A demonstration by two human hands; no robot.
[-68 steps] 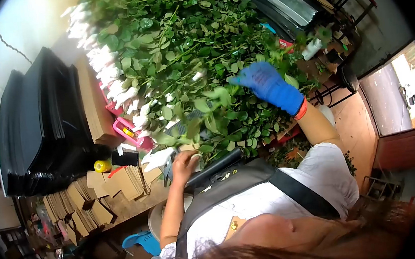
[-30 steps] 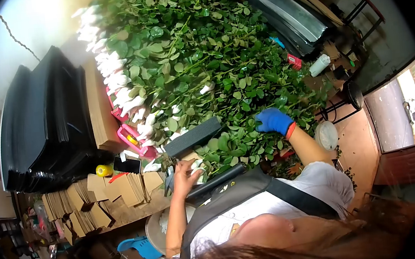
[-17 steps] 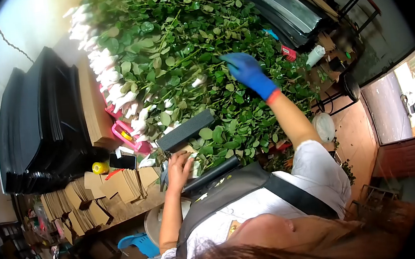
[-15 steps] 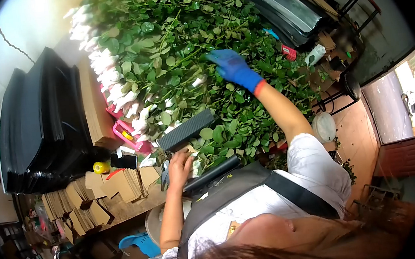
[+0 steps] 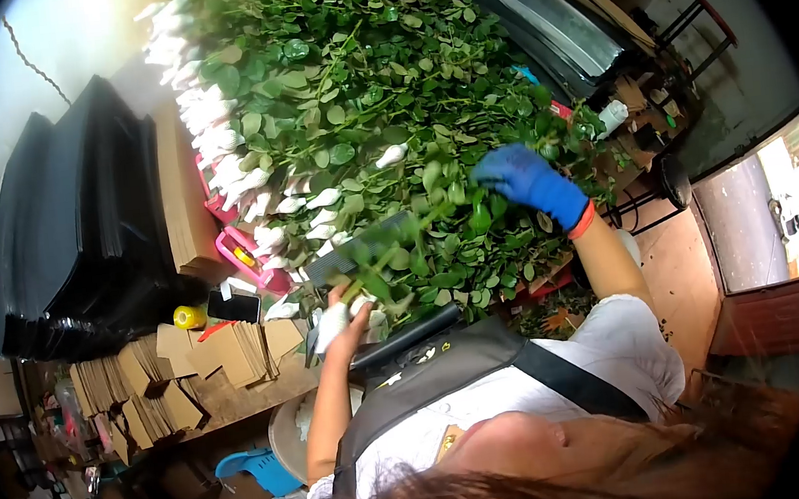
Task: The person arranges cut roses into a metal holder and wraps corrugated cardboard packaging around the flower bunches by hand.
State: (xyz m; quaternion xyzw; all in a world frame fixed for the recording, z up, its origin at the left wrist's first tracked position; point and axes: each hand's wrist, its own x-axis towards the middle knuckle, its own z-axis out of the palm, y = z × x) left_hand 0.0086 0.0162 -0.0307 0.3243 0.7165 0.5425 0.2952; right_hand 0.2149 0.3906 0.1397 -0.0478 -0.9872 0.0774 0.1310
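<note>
A long-stemmed flower with a white-covered bud [image 5: 332, 327], looking like a rose, is in my bare left hand [image 5: 355, 323], with fingers closed near the bud end. Its leafy stem runs up and right, smeared by motion. My right hand [image 5: 526, 180], in a blue glove with an orange cuff, is curled at the stem's other end; its fingertips are partly lost among leaves. Below and around the hands lies a big heap of similar leafy stems [image 5: 357, 109], white-covered buds [image 5: 204, 114] along its left side. A dark ribbed block [image 5: 361, 249] sits behind the held stem.
Left are stacked black sheets [image 5: 89, 222], a pink tool [image 5: 252, 261], a yellow roll [image 5: 190, 317], a phone [image 5: 234, 308] and cardboard pieces [image 5: 246, 351]. A black bar [image 5: 408, 333] lies along the near edge. Wrapping sheets [image 5: 551, 23] and a white bottle [image 5: 612, 116] are far right.
My right hand has moved right and down from over the heap, with a stem now stretched between both hands. My left hand, earlier resting by the ribbed block, now grips the bud end.
</note>
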